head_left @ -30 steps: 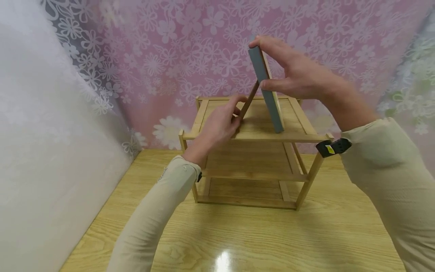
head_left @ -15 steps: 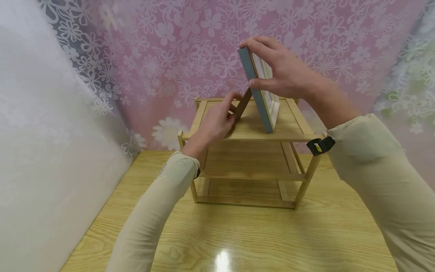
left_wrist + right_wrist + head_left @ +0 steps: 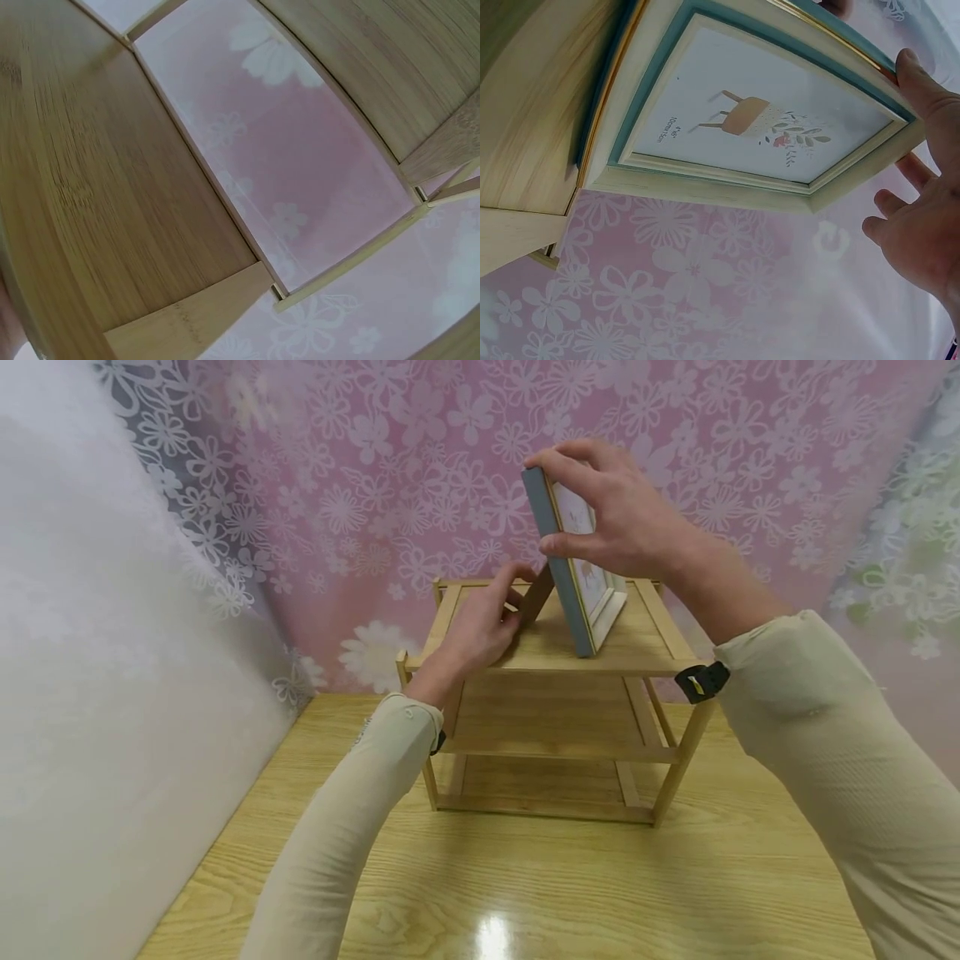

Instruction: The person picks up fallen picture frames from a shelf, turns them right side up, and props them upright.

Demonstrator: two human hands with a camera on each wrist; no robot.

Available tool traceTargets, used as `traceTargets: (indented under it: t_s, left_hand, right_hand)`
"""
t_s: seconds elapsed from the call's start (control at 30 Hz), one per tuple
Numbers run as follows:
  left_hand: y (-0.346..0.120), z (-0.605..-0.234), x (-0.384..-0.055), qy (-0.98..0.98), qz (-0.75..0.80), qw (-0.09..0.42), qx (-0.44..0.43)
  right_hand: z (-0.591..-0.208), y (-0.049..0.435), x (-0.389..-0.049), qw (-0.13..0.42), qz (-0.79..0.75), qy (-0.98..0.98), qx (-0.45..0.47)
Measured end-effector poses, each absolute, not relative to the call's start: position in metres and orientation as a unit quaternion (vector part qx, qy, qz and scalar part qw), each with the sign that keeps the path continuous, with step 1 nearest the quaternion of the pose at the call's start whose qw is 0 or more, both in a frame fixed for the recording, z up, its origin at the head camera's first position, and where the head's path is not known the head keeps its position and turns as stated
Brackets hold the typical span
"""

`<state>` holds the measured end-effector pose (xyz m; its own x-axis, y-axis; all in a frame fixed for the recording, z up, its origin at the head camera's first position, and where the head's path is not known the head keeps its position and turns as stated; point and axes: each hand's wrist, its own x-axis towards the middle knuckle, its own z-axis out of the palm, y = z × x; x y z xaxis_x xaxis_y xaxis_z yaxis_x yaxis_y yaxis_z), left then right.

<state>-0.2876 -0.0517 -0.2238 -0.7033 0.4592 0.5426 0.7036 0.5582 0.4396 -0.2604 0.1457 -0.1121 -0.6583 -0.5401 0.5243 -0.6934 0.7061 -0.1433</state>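
A picture frame (image 3: pixel 562 577) with blue-grey sides stands leaning back on the top board (image 3: pixel 648 622) of a wooden shelf rack. Its cream front (image 3: pixel 705 186) faces right and holds a print (image 3: pixel 735 116) of a small stool with flowers. My right hand (image 3: pixel 626 514) grips the frame's upper edge, thumb on the near side and fingers over the top. Behind the frame a brown stand leg (image 3: pixel 536 600) slants down to the board. My left hand (image 3: pixel 478 622) holds that leg low down, fingers curled at it; their tips are partly hidden. In the left wrist view mostly the rack's boards (image 3: pixel 82 165) show.
Below the top board the rack has a middle shelf (image 3: pixel 543 714) and a bottom shelf (image 3: pixel 540 781). It stands on a wood-grain floor (image 3: pixel 420 877). A pink flowered curtain (image 3: pixel 360 568) hangs behind, and a white one (image 3: pixel 90 652) on the left.
The frame's top has moved left with my right hand, and the frame has turned so its front shows more. My left hand has stayed at the stand leg.
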Motion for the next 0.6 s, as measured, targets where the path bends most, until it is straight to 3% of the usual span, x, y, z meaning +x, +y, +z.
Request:
traceTargets:
  t_s: [0.6]
  left_hand:
    - [-0.0512, -0.2266, -0.2908, -0.871, -0.311, 0.197, -0.326]
  right_hand:
    - [-0.1164, 0.1498, -0.2633, 0.220, 0.198, -0.890, 0.346]
